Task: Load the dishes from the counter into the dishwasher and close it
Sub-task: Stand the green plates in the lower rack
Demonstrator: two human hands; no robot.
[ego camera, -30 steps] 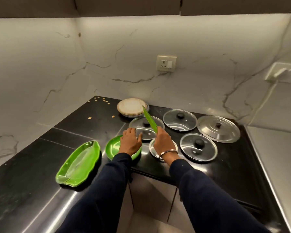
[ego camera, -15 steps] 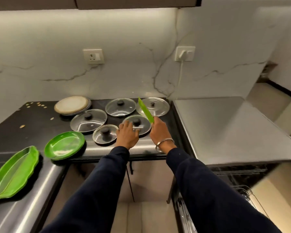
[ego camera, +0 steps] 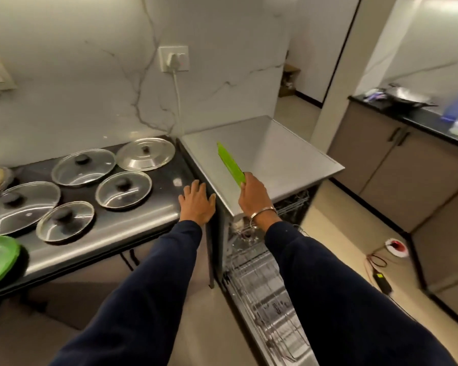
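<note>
The green plate [ego camera: 230, 164], seen edge-on, is pinched in our right hand [ego camera: 253, 194] above the steel dishwasher top [ego camera: 283, 151]. Our left hand [ego camera: 197, 204] lies flat, fingers spread, on the counter [ego camera: 148, 215] edge. Below, the dishwasher rack [ego camera: 259, 281] sits pulled out.

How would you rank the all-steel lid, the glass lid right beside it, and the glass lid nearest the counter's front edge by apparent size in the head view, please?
1. Glass lid beside the steel one.
2-3. Steel lid and front glass lid: about alike. The front one sits nearer the camera, so no ranking.
</note>
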